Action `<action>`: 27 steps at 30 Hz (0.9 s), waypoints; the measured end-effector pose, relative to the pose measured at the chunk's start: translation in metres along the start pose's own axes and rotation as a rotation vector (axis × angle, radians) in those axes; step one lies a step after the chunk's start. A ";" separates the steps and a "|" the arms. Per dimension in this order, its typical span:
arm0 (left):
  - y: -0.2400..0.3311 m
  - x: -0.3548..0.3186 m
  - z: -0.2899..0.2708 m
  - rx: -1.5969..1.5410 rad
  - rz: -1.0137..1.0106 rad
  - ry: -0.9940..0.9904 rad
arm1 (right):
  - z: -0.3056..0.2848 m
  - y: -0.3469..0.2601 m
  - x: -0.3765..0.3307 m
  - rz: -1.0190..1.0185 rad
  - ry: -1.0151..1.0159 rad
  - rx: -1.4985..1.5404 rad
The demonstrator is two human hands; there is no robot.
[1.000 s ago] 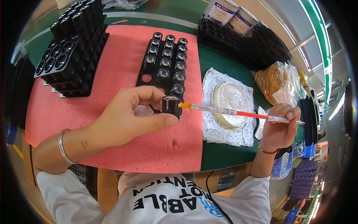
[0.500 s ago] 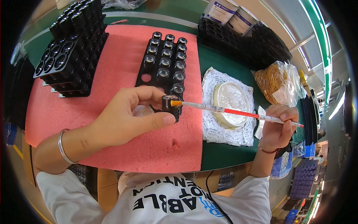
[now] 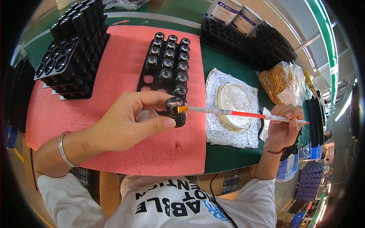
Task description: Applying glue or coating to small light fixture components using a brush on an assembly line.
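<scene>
My left hand (image 3: 131,123) grips a small black cylindrical part with a glass top (image 3: 175,111) between thumb and fingers, above the pink foam mat (image 3: 114,68). My right hand (image 3: 283,127) holds a thin brush with a clear and red handle (image 3: 243,113). Its orange bristle tip touches the upper side of the black part. Just beyond the left hand lies a flat black tray (image 3: 165,62) filled with several similar black parts, with a few empty holes at its near end.
A stack of black trays (image 3: 68,53) stands at the mat's left. A shallow round dish (image 3: 235,100) rests on white patterned paper. A bag of rubber bands (image 3: 281,81), more black trays (image 3: 258,41) and two tins (image 3: 232,15) sit on the green table.
The brush tip has moved left from just beside the black part to rest against it. The left hand has barely moved.
</scene>
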State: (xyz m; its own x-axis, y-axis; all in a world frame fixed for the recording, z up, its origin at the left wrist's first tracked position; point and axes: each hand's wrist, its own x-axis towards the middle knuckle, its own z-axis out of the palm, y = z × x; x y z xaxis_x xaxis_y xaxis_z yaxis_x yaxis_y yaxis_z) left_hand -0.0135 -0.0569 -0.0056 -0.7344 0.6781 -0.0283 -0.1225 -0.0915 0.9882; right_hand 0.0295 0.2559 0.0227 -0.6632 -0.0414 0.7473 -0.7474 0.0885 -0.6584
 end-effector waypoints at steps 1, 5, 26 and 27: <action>-0.003 0.001 0.000 -0.006 0.033 -0.007 | 0.000 0.000 0.000 0.002 -0.001 0.002; 0.004 0.000 0.001 -0.009 0.010 -0.018 | -0.001 -0.001 0.000 -0.002 0.010 0.015; 0.066 -0.026 -0.035 1.238 0.746 0.713 | -0.014 -0.006 -0.002 -0.051 0.257 0.165; 0.072 -0.034 -0.035 1.238 0.687 0.944 | -0.014 -0.005 -0.001 -0.047 0.245 0.204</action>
State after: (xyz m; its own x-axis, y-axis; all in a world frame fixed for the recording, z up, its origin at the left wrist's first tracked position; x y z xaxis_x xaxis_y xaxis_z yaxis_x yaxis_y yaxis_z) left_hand -0.0205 -0.1120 0.0611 -0.5942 0.0799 0.8004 0.5824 0.7290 0.3596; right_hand 0.0341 0.2694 0.0266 -0.6169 0.2025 0.7606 -0.7861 -0.1104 -0.6082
